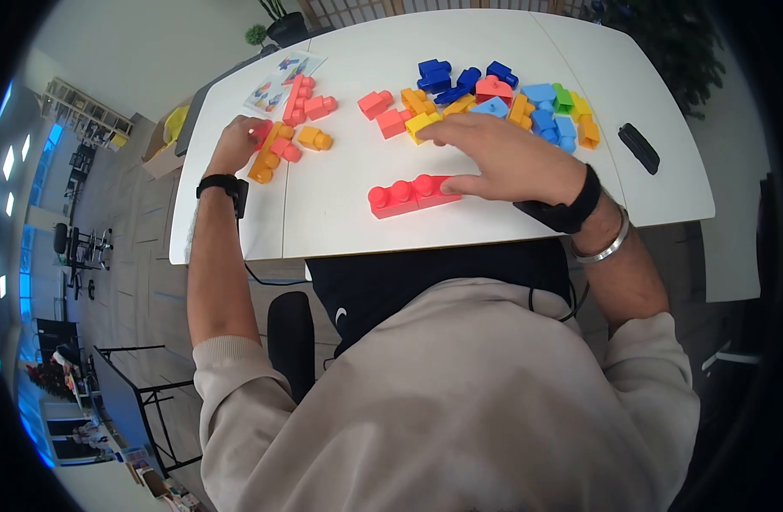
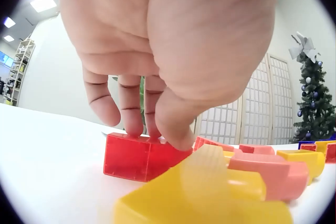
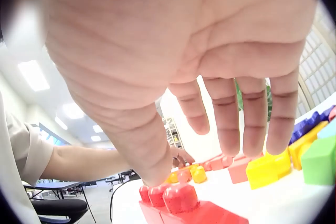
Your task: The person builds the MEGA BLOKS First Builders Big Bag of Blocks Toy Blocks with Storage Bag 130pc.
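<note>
My left hand (image 1: pixel 234 145) is at the left of the table, pinching a red toy building block (image 2: pixel 126 157) between thumb and fingertips. Beside that block lies a long orange-yellow block (image 1: pixel 265 162), with a small red block (image 1: pixel 285 149) and a short orange block (image 1: pixel 315 138) to its right. Fingers straight, my right hand (image 1: pixel 502 158) hovers above the table at centre right. Its fingertips are close to a yellow block (image 3: pixel 266 170), and its thumb reaches the right end of a row of red blocks (image 1: pixel 401 196) with round studs up.
More red blocks (image 1: pixel 299 101) stand near an instruction sheet (image 1: pixel 282 81) at the back left. Several dark blue blocks (image 1: pixel 434 77), light blue blocks (image 1: pixel 543 121) and green blocks (image 1: pixel 562 99) are grouped at the back right. A black case (image 1: pixel 639 148) lies by the right edge.
</note>
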A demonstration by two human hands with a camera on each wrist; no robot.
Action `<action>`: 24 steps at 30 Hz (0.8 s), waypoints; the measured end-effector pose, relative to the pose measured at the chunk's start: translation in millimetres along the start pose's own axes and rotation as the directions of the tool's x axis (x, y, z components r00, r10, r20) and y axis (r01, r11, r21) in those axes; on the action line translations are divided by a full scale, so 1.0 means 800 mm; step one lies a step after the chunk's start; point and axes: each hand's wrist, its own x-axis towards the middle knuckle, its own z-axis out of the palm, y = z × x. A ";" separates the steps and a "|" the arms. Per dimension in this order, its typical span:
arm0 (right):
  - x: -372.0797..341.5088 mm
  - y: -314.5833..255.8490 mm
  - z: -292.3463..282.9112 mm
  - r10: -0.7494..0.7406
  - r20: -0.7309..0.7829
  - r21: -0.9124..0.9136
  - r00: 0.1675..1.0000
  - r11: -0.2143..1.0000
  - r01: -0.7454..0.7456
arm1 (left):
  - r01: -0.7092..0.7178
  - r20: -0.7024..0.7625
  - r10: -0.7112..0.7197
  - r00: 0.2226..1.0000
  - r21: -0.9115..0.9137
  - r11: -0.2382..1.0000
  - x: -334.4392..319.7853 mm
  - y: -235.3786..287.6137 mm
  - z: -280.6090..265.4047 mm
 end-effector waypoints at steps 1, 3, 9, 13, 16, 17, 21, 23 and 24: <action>-0.002 -0.004 -0.010 0.029 -0.031 -0.003 0.999 1.000 -0.029 | 0.107 -0.001 -0.107 0.994 -0.017 0.994 -0.001 0.001 0.000; -0.005 -0.011 -0.030 0.058 -0.067 -0.008 0.996 0.998 -0.058 | 0.209 -0.006 -0.209 0.978 -0.033 0.977 -0.003 -0.004 -0.001; -0.020 -0.013 -0.071 0.055 -0.169 -0.026 0.984 0.998 -0.060 | 0.249 -0.086 -0.238 0.968 0.164 0.954 -0.018 -0.076 0.021; -0.027 -0.014 -0.092 0.027 -0.246 0.008 0.969 1.000 -0.025 | 0.301 -0.245 -0.272 0.930 0.089 0.949 -0.039 -0.046 -0.021; -0.028 -0.012 -0.093 0.001 -0.258 0.006 0.966 1.000 0.001 | 0.248 -0.270 -0.229 0.935 0.036 0.968 -0.062 0.014 -0.074; -0.027 -0.013 -0.091 -0.009 -0.246 0.010 0.969 1.000 0.012 | 0.169 -0.277 -0.152 0.949 0.039 0.985 -0.073 0.046 -0.088; -0.024 -0.013 -0.063 -0.028 -0.190 -0.075 0.981 0.997 0.014 | -0.092 -0.243 0.060 0.968 -0.124 0.988 -0.127 0.151 -0.088; -0.023 -0.012 -0.052 -0.065 -0.151 -0.062 0.986 0.996 0.056 | -0.196 -0.198 0.176 0.964 -0.086 0.977 -0.149 0.197 -0.068; -0.023 -0.015 -0.054 -0.067 -0.150 -0.064 0.986 0.996 0.058 | -0.183 -0.130 0.164 0.978 -0.149 0.972 -0.156 0.210 -0.056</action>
